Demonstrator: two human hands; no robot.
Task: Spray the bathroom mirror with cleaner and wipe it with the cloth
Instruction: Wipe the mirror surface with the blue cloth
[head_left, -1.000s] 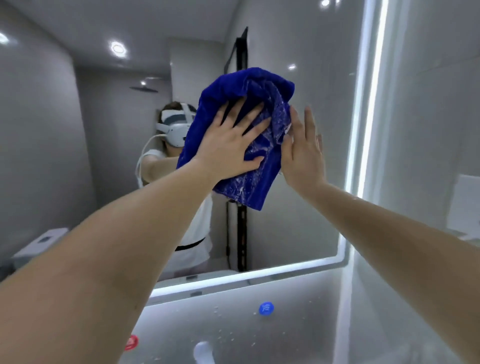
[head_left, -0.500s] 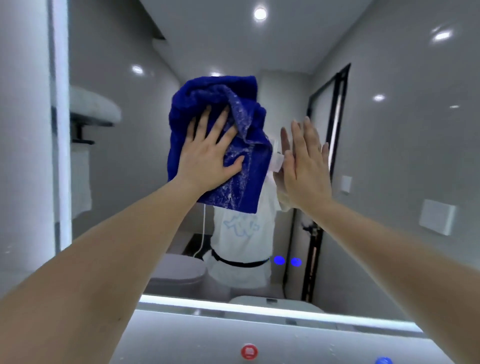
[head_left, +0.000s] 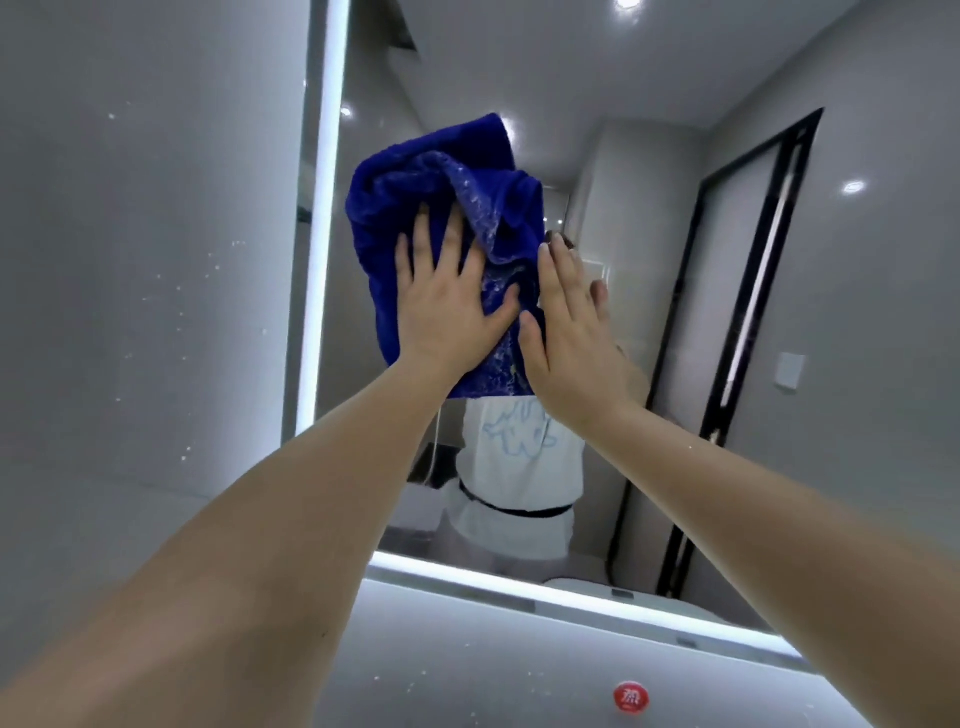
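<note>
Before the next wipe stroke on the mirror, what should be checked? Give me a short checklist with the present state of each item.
1. Left hand flat on the blue cloth: ok, palm and spread fingers press it to the mirror.
2. Cloth covers the hand's contact area: ok, cloth shows above and beside the fingers.
3. Right hand on the cloth: not ok, it lies mostly on bare glass beside the cloth and may leave marks.
4. Cloth damp with cleaner: ok, white flecks show on its folds.
5. Mirror's lit left edge near the cloth: ok, little room left that way.
6. Glass already clean: cannot tell.
</note>
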